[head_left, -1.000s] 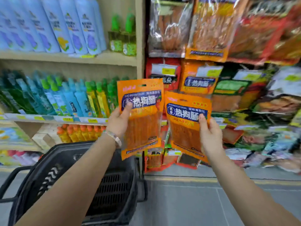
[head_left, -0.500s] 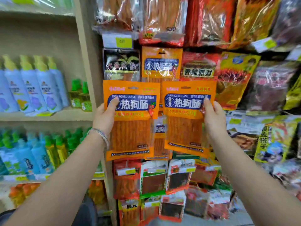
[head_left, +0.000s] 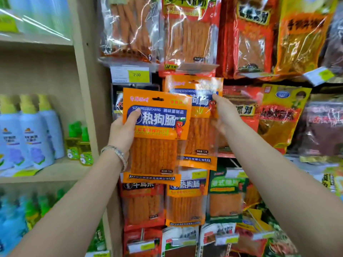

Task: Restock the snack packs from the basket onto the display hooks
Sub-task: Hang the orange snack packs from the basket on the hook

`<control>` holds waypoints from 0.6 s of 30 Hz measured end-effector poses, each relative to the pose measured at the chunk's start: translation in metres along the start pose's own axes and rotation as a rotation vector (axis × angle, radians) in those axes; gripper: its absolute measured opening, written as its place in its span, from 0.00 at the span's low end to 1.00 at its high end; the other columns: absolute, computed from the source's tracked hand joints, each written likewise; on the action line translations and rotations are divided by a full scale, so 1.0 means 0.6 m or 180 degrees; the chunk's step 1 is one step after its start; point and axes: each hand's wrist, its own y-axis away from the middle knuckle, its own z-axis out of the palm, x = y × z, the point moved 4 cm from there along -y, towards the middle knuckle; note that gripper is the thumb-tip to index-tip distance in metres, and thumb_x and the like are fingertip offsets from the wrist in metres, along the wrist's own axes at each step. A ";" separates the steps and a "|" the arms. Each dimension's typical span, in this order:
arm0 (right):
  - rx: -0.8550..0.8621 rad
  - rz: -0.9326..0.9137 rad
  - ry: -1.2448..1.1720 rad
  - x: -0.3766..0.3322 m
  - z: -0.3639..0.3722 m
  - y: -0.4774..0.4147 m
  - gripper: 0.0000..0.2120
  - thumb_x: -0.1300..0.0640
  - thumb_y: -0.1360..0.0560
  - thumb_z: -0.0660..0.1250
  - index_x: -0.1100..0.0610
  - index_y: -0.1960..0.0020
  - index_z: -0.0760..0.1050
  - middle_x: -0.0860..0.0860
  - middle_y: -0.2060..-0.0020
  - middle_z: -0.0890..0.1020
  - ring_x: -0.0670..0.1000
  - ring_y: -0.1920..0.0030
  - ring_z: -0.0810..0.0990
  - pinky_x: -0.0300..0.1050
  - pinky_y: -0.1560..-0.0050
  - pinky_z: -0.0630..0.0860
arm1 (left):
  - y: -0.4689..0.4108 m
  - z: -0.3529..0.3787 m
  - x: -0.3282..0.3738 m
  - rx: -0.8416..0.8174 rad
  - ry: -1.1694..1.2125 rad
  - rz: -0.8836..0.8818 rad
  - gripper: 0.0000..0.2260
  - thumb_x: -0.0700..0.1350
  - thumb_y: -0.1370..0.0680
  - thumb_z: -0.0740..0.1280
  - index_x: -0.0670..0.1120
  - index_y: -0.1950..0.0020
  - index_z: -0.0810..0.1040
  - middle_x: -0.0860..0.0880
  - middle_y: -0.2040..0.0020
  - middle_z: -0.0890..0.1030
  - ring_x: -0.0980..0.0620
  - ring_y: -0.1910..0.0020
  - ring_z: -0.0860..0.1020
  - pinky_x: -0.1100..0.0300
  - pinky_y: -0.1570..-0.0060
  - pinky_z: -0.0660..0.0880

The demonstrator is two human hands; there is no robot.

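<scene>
- Head view: your L hand [head_left: 122, 133] grips the front orange pack [head_left: 157, 145], label "SUSHIREGOUCHANG", held before the display.
- Your R hand [head_left: 224, 115] pinches the rear pack [head_left: 198, 138], same brand, up against the hung packs [head_left: 185, 206].
- Price tag [head_left: 136, 75]: "2.00".

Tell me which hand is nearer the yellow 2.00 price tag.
Left. The left hand, gripping the front pack, is directly below the price tag; the right hand, holding the rear pack, is farther, lower right.

Left arm, lower left of frame: bare forearm [head_left: 74, 201]; slim silver-toned bracelet [head_left: 118, 154] of small segments at the wrist, under the left hand [head_left: 120, 132]. Right arm, lower right: bare to the right hand [head_left: 225, 115].
</scene>
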 end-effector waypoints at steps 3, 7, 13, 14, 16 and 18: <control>0.0000 0.0089 0.0094 0.009 0.007 -0.014 0.07 0.53 0.22 0.62 0.53 0.48 0.77 0.46 0.63 0.85 0.47 0.64 0.82 0.40 0.67 0.75 | -0.013 0.013 -0.001 -0.0065 0.0030 -0.0052 0.10 0.61 0.33 0.70 0.55 0.64 0.82 0.50 0.60 0.85 0.50 0.62 0.84 0.51 0.57 0.79; 0.0029 0.0196 0.0350 0.026 0.005 -0.027 0.16 0.49 0.22 0.61 0.53 0.37 0.73 0.52 0.41 0.80 0.54 0.42 0.79 0.54 0.45 0.76 | -0.024 0.027 -0.001 -0.0173 0.0056 -0.0104 0.13 0.62 0.33 0.69 0.54 0.61 0.82 0.49 0.59 0.85 0.49 0.61 0.84 0.47 0.54 0.80; 0.0307 -0.0500 0.0720 0.032 -0.012 -0.019 0.06 0.50 0.23 0.64 0.52 0.50 0.74 0.48 0.52 0.80 0.49 0.49 0.77 0.42 0.55 0.73 | -0.023 0.050 -0.004 -0.0299 0.0019 -0.0107 0.20 0.65 0.37 0.69 0.53 0.53 0.81 0.49 0.57 0.85 0.46 0.57 0.84 0.41 0.49 0.78; 0.0437 -0.0700 0.0754 0.029 -0.017 -0.014 0.08 0.52 0.24 0.66 0.54 0.48 0.72 0.50 0.50 0.79 0.48 0.51 0.77 0.39 0.57 0.71 | -0.022 0.053 -0.004 -0.0305 0.0002 -0.0093 0.20 0.65 0.37 0.69 0.53 0.53 0.81 0.49 0.57 0.85 0.46 0.57 0.84 0.41 0.49 0.78; 0.0643 -0.1036 0.0775 0.023 -0.025 0.001 0.13 0.52 0.25 0.67 0.53 0.44 0.68 0.50 0.48 0.76 0.44 0.54 0.75 0.36 0.59 0.68 | -0.023 0.058 -0.004 -0.0297 -0.0017 -0.0069 0.18 0.65 0.35 0.68 0.54 0.55 0.81 0.50 0.57 0.85 0.47 0.57 0.84 0.41 0.48 0.78; 0.0560 -0.1182 0.0709 0.018 -0.025 0.017 0.10 0.49 0.25 0.66 0.51 0.47 0.69 0.46 0.51 0.76 0.42 0.55 0.74 0.36 0.58 0.68 | -0.022 0.067 -0.004 -0.0289 -0.0043 -0.0026 0.16 0.65 0.34 0.67 0.55 0.57 0.82 0.50 0.57 0.85 0.47 0.56 0.84 0.41 0.48 0.78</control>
